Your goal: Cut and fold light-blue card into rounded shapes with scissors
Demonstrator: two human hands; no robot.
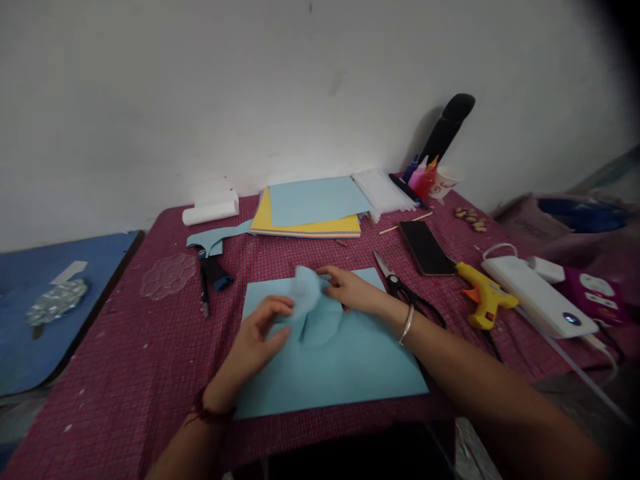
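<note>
A large light blue sheet (pixel 330 373) lies on the red checked tablecloth in front of me. Over its upper part is a curved light blue paper piece (pixel 306 293), somewhat blurred and partly raised. My left hand (pixel 260 333) is at the left of this piece, thumb and fingers apart, holding nothing. At the piece's upper right, my right hand (pixel 347 289) has its fingers bent at the paper edge; the fingertips are partly hidden, so its grip is unclear. Black-handled scissors (pixel 395 281) lie just right of the sheet, beside my right forearm.
Behind are stacked coloured papers (pixel 310 227), a white roll (pixel 211 209) and white sticks (pixel 383 191). A phone (pixel 426 248), yellow glue gun (pixel 484 293) and white power bank (pixel 540 297) lie right. A pen (pixel 204 290) and clear palette (pixel 169 275) are left.
</note>
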